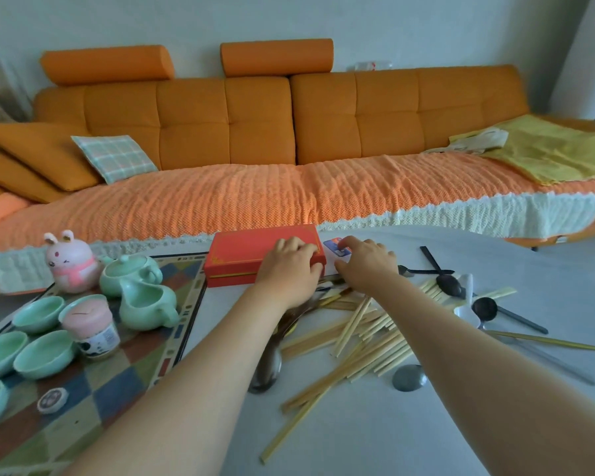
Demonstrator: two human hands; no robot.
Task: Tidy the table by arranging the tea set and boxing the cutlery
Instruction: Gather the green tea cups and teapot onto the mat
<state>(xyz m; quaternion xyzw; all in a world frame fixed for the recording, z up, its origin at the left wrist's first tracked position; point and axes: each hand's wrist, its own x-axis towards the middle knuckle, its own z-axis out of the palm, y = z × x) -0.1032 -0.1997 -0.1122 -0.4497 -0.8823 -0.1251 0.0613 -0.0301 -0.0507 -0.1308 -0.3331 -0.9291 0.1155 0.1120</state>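
Note:
A red box (pixel 248 252) lies closed at the far side of the table. My left hand (pixel 289 269) grips its right end, fingers curled over the lid. My right hand (pixel 364 259) hovers just right of the box, fingers loosely bent over a small blue and red card (pixel 337 245), holding nothing. Bamboo chopsticks (pixel 364 341) lie scattered under and between my arms, with dark spoons (pixel 485 309) to the right. Left of the box, on a patterned mat (pixel 117 383), stand a green teapot (pixel 128 273), a green pitcher (pixel 145 304) and several green cups (pixel 43 352).
A pink rabbit figure (pixel 71 261) and a pink lidded jar (pixel 91 324) stand among the tea set. A round grey lid (pixel 409 377) lies by the chopsticks. An orange sofa (pixel 255 132) runs along the table's far edge.

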